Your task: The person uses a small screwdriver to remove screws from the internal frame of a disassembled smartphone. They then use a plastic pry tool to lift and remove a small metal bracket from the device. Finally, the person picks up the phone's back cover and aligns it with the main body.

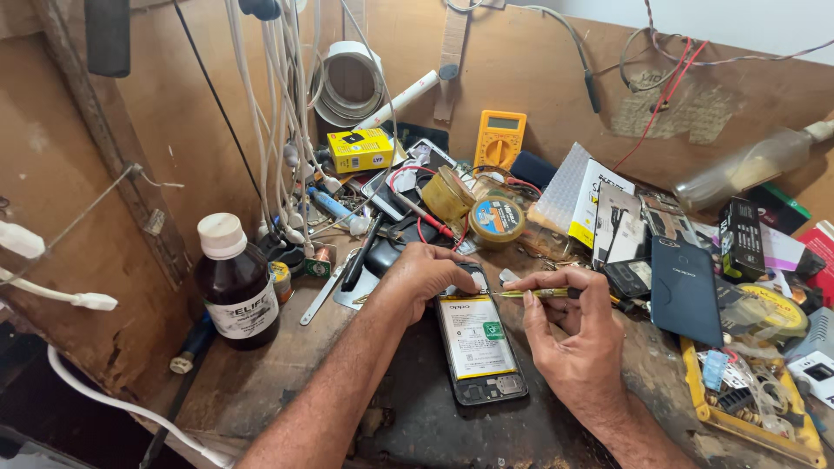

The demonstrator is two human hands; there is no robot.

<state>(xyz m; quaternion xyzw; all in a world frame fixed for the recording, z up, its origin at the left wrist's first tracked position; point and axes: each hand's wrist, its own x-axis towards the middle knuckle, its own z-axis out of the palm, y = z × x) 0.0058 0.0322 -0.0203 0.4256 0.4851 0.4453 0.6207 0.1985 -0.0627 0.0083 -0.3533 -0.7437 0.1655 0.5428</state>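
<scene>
- A cluttered wooden workbench [261, 382] fills the view, its backboard hung with white cables [278, 130].
- A dark bottle [234, 282] stands well to the left of the left hand [426, 274], which presses down, fingers curled, on the top of the opened phone [478, 343].
- The right hand [569, 334] pinches a slim screwdriver [534, 293], tip at the phone's upper edge; judged, screw work is in hand, calling for a steady tip.
- Open room lies only toward the wrists; a blue back cover [686, 291] and yellow tray [704, 408] crowd the right.

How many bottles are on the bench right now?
2: a dark brown bottle with a white cap stands at the left; a clear bottle lies tilted at the upper right. Clutter may hide others.
</scene>
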